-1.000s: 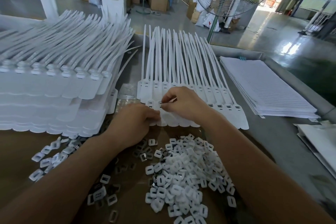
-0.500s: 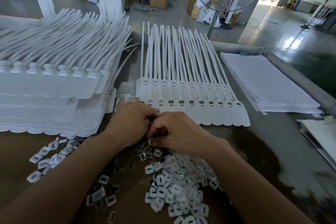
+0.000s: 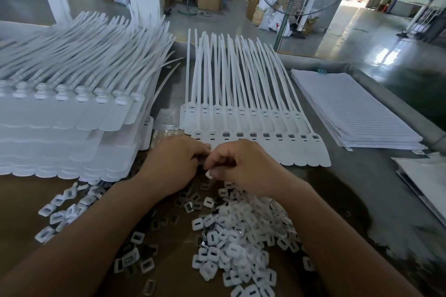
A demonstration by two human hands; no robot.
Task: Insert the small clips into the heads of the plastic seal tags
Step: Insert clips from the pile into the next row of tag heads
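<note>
Clips (image 3: 231, 236) lie heaped on the table (image 3: 362, 188) near the seal tags (image 3: 301, 152); right grip (image 3: 243, 166) pinches one clip (image 3: 209, 174), left grip (image 3: 173, 164) curls beside it, contents hidden.

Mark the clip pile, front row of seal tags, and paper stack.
clip pile (image 3: 241, 236): head view, centre of the heap.
front row of seal tags (image 3: 277, 146): head view, a tag's flat body below its head.
paper stack (image 3: 357, 108): head view, top sheet.
</note>
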